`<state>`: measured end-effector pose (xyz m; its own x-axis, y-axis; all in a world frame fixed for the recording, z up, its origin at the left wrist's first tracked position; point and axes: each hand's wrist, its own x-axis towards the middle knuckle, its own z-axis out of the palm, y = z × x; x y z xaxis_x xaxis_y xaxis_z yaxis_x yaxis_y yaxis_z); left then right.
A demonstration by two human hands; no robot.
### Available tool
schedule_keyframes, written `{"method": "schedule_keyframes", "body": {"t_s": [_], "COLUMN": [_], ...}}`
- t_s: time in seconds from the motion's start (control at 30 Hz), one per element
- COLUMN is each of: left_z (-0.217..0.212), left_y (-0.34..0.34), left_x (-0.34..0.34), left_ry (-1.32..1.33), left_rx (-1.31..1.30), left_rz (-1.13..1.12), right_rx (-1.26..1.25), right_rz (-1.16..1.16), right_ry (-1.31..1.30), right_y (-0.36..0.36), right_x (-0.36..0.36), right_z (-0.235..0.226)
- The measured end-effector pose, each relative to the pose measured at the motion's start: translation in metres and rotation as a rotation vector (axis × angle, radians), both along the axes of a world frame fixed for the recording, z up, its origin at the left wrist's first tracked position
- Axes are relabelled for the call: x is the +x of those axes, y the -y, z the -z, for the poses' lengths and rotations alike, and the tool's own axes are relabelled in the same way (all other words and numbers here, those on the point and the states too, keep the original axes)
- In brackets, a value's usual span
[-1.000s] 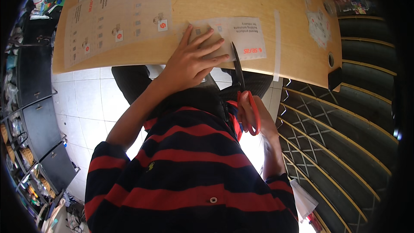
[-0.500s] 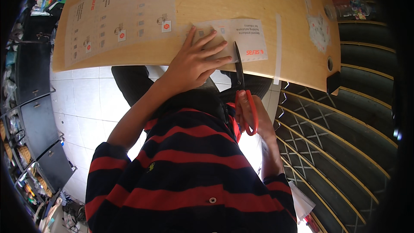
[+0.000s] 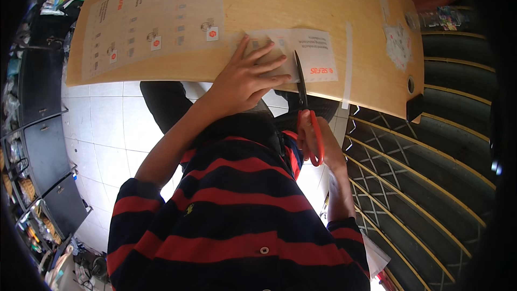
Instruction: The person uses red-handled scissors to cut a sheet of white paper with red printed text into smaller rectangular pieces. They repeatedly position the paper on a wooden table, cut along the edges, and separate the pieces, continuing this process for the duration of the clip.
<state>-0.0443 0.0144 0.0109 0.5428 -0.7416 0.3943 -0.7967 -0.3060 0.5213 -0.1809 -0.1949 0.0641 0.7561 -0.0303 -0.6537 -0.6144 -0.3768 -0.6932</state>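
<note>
My left hand (image 3: 240,80) lies flat with its fingers spread, pressing on a small translucent printed sheet (image 3: 315,54) near the table's front edge. The sheet carries grey and orange print. In my right hand (image 3: 329,144) is a pair of scissors (image 3: 301,83) with black blades and red handles. The blades point away from me and reach over the front edge of the sheet, just right of my left fingertips. They look nearly closed. Whether they are cutting into the sheet I cannot tell.
A larger printed translucent sheet (image 3: 188,8) lies on the wooden table (image 3: 269,0) at the left. Tape strips (image 3: 347,64) and a clear plastic patch (image 3: 397,48) are at the right. Dark shelves with yellow edges (image 3: 452,86) stand right; black cabinets (image 3: 46,140) stand left.
The small sheet and the table have shifted slightly in the view. The scissors have moved a little to the right. My left hand keeps its flat, spread pose on the sheet.
</note>
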Motion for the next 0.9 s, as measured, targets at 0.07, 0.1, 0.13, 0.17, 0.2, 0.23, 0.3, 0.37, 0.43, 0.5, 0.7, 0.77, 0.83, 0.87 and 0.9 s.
{"method": "schedule_keyframes", "body": {"t_s": [0.07,0.1,0.13,0.17,0.2,0.23,0.3,0.37,0.43,0.5,0.7,0.77,0.83,0.87,0.9], "left_z": [0.001,0.001,0.001,0.0,0.0,0.001,0.003,0.003,0.002,0.0,0.0,0.0,0.0,0.0,0.001], "left_y": [-0.001,-0.001,0.0,0.0,-0.001,-0.001,-0.001,0.0,0.0,-0.001,-0.002,-0.001,-0.001,-0.001,-0.001], "left_x": [0.0,0.0,0.0,0.0,0.0,0.0,0.0,0.0,0.0,0.0,0.001,0.001,0.0,0.0,0.0], "left_ry": [0.002,0.002,0.004,0.006,0.007,0.009,0.015,0.014,0.012,0.006,0.0,0.0,0.0,-0.002,-0.003], "left_rx": [0.007,0.01,0.01,0.011,0.012,0.012,0.015,0.009,0.01,0.013,0.013,0.003,-0.003,-0.004,-0.006], "left_rz": [0.001,0.001,0.001,0.001,0.001,0.0,-0.002,-0.005,-0.008,-0.007,0.012,0.006,0.001,0.0,-0.001], "right_rx": [-0.021,-0.031,-0.034,-0.035,-0.037,-0.038,-0.041,-0.052,-0.064,-0.082,-0.053,-0.037,-0.033,-0.037,-0.042], "right_rz": [-0.029,-0.043,-0.036,-0.03,-0.023,-0.023,-0.025,-0.047,-0.048,-0.023,-0.022,-0.033,-0.037,-0.034,-0.03], "right_ry": [-0.023,-0.035,-0.04,-0.045,-0.05,-0.036,-0.007,0.003,-0.012,-0.054,0.005,0.013,0.017,0.017,0.018], "right_y": [0.003,0.005,0.005,0.005,0.005,0.004,0.0,0.002,0.001,-0.001,-0.001,0.001,0.0,-0.001,-0.002], "right_x": [0.002,0.002,0.002,0.002,0.003,0.003,0.004,0.004,0.005,0.008,0.015,0.016,0.016,0.017,0.017], "right_z": [0.001,0.001,0.001,0.001,0.0,0.0,-0.001,0.0,0.0,-0.003,0.005,0.007,0.006,0.005,0.003]}}
